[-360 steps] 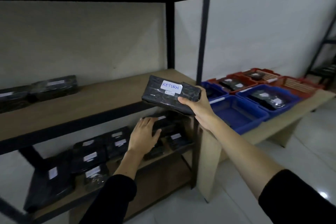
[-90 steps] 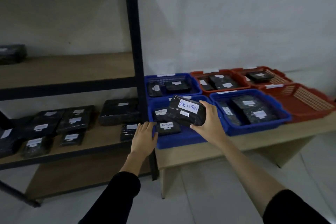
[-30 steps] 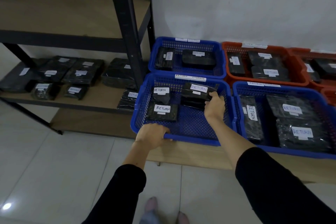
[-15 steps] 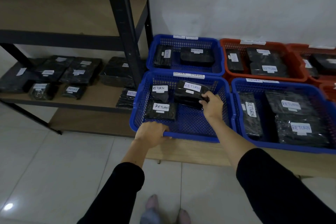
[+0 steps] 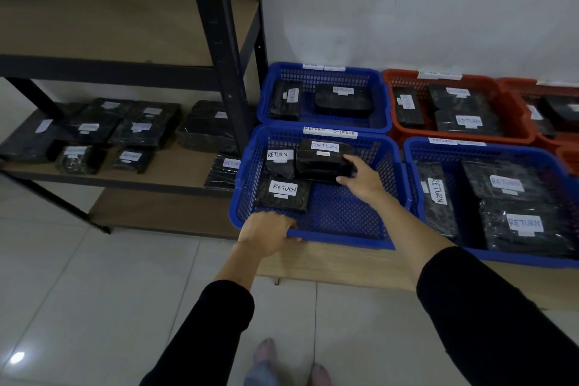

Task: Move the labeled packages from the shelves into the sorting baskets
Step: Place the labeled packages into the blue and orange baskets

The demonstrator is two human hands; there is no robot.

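A black wrapped package labelled RETURN [image 5: 319, 163] lies at the back of the near blue basket [image 5: 344, 236], beside two other RETURN packages [image 5: 283, 196]. My right hand [image 5: 363, 180] is inside the basket, thumb and fingers still curled round the package's right end. My left hand [image 5: 269, 232] grips the basket's front rim at its left corner. Several more labelled black packages [image 5: 141, 128] sit on the lower shelf to the left.
The baskets stand on a low wooden bench [image 5: 344, 263] against the wall: a second blue basket [image 5: 383, 103] behind, a third blue basket [image 5: 410, 172] to the right, orange baskets [image 5: 388, 94] at the back right. A black shelf post [image 5: 219, 41] rises beside the near basket.
My right hand has carried the RETURN package from the shelf and lowered it into the near blue basket, where it now rests. My left hand has taken hold of the basket's front rim.
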